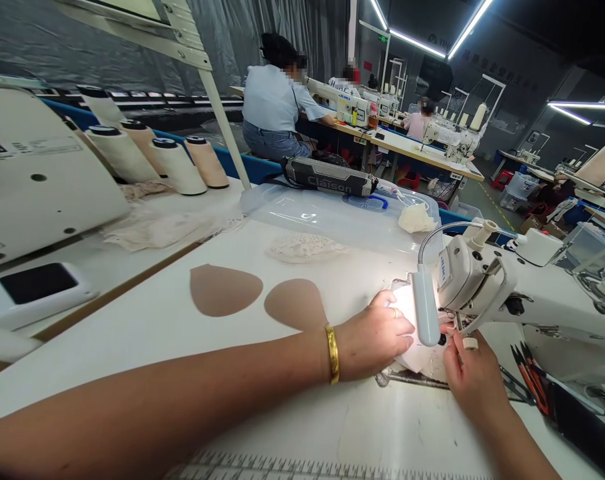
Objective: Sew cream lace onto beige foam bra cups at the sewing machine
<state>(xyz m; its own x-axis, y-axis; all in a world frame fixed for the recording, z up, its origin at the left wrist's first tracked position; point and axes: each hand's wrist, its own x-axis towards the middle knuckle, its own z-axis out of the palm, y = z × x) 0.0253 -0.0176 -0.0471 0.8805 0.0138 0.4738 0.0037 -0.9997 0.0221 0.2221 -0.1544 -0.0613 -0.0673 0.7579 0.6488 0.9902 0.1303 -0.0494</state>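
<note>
My left hand (380, 337), with a gold bracelet (332, 353) at the wrist, lies over a pale fabric piece (408, 357) on the sewing machine's bed. Its fingers are stretched out, pressing on the cloth. Close to the needle area of the white sewing machine (507, 283), my right hand (475, 373) has thumb and forefinger drawn together. What they pinch is hidden by the fingers and the machine head. A lit lamp (426, 307) on a bendy neck partly covers the space between my hands. Two beige cup-shaped pieces (226, 290) rest flat to the left.
Behind the pieces are white lace (307, 247) and a clear plastic lid (302, 213) bearing a black Claison case (330, 177). Thread cones (175, 167) stand at left. Scissors and red-black tools (530, 377) lie right. A ruler (282, 467) runs along the front. A person (275, 100) sits beyond.
</note>
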